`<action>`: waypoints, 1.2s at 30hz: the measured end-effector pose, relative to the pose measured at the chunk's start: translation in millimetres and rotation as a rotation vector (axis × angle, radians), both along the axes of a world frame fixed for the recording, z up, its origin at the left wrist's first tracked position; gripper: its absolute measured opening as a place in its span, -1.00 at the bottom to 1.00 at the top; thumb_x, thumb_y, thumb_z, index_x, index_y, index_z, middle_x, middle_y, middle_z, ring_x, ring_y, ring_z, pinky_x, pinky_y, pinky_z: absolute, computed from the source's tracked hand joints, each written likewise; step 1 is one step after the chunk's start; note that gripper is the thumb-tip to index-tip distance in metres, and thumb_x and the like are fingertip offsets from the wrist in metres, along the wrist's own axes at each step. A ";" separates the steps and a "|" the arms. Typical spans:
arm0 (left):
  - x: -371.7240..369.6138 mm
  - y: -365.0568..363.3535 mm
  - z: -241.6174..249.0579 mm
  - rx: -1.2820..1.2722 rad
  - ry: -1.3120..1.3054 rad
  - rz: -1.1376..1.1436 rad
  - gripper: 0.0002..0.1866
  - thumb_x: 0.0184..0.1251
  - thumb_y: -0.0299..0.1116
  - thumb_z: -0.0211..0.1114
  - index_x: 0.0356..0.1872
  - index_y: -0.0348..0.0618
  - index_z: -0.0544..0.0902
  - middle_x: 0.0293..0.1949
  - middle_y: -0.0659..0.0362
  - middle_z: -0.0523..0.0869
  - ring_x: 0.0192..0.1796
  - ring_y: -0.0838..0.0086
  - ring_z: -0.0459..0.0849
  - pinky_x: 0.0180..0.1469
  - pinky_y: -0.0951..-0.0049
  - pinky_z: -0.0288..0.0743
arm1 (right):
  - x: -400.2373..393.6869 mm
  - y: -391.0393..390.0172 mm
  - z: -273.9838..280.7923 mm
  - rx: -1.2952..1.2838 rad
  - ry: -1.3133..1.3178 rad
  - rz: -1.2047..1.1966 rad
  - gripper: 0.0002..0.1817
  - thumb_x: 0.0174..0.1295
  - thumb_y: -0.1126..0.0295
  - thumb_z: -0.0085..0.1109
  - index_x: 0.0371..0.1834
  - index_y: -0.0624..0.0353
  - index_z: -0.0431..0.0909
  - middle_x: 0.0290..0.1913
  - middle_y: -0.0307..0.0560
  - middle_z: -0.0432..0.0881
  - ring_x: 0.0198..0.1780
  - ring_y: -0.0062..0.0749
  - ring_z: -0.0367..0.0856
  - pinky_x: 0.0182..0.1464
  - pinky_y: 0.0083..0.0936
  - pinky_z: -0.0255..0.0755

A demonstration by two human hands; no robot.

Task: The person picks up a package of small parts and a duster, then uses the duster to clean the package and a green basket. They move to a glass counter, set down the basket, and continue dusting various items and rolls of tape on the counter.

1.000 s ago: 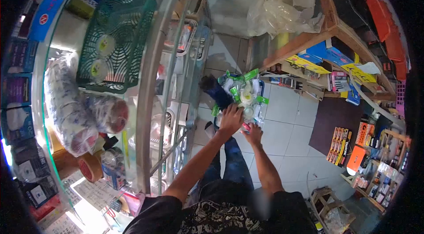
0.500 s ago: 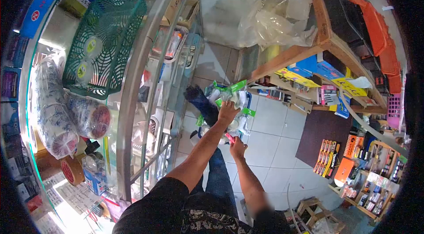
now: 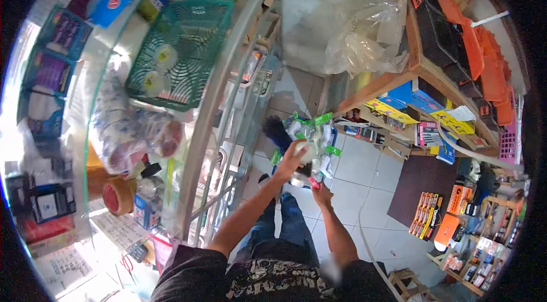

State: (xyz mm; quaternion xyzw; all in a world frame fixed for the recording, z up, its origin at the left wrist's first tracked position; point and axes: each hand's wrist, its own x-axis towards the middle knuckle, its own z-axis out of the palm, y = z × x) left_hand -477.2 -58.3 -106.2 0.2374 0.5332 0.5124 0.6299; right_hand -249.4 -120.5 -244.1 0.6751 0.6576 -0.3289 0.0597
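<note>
My left hand (image 3: 292,159) is over a basket of plastic-wrapped items with green labels (image 3: 317,131), its fingers curled around a round pale item (image 3: 302,147). Lower and to the right, my right hand (image 3: 322,192) is closed on a red handle (image 3: 314,183) at the basket's near edge. A dark bristly brush (image 3: 276,130) lies along the left side of the basket, close to my left hand. Whether the red handle belongs to a brush is too small to tell.
At the left, a glass display counter (image 3: 213,97) carries a green basket (image 3: 179,54) and wrapped rolls (image 3: 114,125). A wooden shelf (image 3: 370,86) with boxes stands at the right. Brown board (image 3: 413,188) lies on the tiled floor (image 3: 356,159). Clear plastic bags (image 3: 370,28) hang at the top.
The view has shifted, so the counter appears further right. My left hand has moved from the green-labelled packets to the round pale item. My right hand still holds the red handle.
</note>
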 end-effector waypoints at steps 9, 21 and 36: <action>-67.0 -101.5 81.0 0.067 -0.431 0.258 -0.57 0.48 -0.29 0.05 0.29 -0.19 0.30 0.14 -0.02 0.56 0.12 0.04 0.61 0.07 0.00 0.61 | 10.7 -40.0 99.0 -0.026 0.399 -0.034 -0.51 0.19 -0.09 0.20 -0.33 0.21 0.56 -0.44 0.01 0.63 -0.37 -0.17 0.61 -0.31 -0.31 0.42; -99.0 -130.8 165.3 0.431 -0.432 0.386 -0.49 0.48 -0.14 0.08 0.33 -0.15 0.27 0.20 0.04 0.51 0.25 0.21 0.51 0.25 0.05 0.44 | -53.0 -76.3 271.0 -0.123 1.088 -0.095 -0.63 0.46 0.21 -0.08 0.16 0.22 0.33 -0.48 -0.28 0.42 -0.46 -0.64 0.40 -0.40 -0.65 0.31; -81.9 -108.4 173.3 0.273 -0.260 0.499 -0.58 0.50 -0.38 0.05 0.32 -0.18 0.32 0.06 0.25 0.45 -0.04 0.63 0.34 0.09 0.61 0.21 | -73.0 -85.6 330.3 0.138 0.980 0.139 -0.70 0.45 0.30 -0.10 0.05 0.24 0.51 -0.54 -0.35 0.37 -0.53 -0.68 0.28 -0.47 -0.66 0.19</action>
